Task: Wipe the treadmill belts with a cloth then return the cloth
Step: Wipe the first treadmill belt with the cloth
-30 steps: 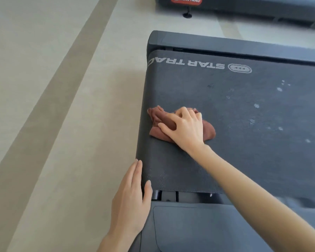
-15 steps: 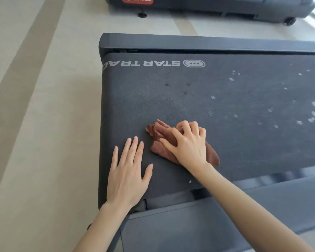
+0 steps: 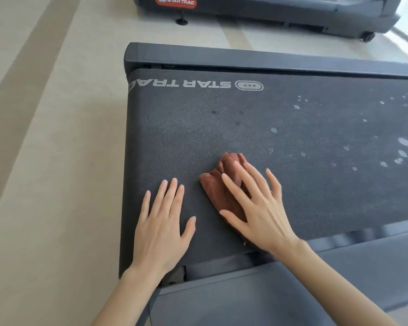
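Right hand (image 3: 259,210) uncurled, fingers now splayed flat on cloth (image 3: 212,190) | left hand (image 3: 160,224) flat, palm-down on belt (image 3: 316,184)

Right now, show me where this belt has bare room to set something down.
Widest bare patch: the belt between the lettering and the cloth. A narrow gap runs between the left hand and the cloth. Crowded: the near edge, where the left hand lies flat and the right hand covers the cloth. White spots dot the right side.

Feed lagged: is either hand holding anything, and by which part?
Nothing is gripped: the right hand lies spread on the cloth, the left hand flat on the belt.
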Tool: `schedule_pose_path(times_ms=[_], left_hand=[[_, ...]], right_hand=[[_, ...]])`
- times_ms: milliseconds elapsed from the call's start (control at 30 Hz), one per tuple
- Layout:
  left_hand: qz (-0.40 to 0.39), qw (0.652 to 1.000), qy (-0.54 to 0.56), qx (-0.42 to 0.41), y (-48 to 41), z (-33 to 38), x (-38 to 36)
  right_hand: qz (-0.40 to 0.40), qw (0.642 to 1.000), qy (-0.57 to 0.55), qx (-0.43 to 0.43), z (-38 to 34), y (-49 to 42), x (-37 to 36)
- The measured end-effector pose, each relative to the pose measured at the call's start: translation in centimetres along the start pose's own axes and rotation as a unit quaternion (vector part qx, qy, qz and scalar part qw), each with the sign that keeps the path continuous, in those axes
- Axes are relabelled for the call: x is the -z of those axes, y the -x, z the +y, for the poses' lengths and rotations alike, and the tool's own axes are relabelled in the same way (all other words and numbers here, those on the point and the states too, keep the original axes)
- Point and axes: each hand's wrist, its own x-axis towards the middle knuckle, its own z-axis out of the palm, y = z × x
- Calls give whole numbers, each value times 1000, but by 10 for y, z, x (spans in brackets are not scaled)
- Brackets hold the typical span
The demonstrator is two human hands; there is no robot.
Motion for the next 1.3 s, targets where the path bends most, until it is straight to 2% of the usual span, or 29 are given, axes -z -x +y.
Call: schedule_pose_path(times_ms=[67, 133, 267, 367, 533, 700, 767, 967, 1167, 1300], left_hand=[[0, 1000, 2, -13, -11, 0, -1], [-3, 1000, 2, -18, -26, 3, -1], [-12, 1000, -8, -25, -43, 6, -4], [-10, 1000, -7, -21, -44, 5, -6], [-13, 999, -16, -31, -43, 4, -7], [-9, 999, -2, -37, -38, 8, -6], [-10, 999, 7, -49, -35, 13, -6], [-11, 997, 22, -67, -54, 30, -8], [-12, 998, -17, -67, -58, 32, -16], [-7, 997, -26, -70, -58, 31, -17]], right_hand=[[-23, 999, -45, 13, 7, -21, -15], [-17, 996, -82, -9, 15, -41, -29], [-20, 991, -81, -104, 43, -92, -42], [-30, 987, -67, -145, 53, -111, -48], [-26, 980, -73, -186, 30, -58, -30], [-5, 983, -39, -179, -9, 50, 3], [-17, 981, -31, -191, -11, 59, 6], [-18, 980, -48, -195, 27, -6, -18], [-43, 951, -31, -305, 100, -102, -41], [-53, 944, -37, -324, 95, -95, -39]])
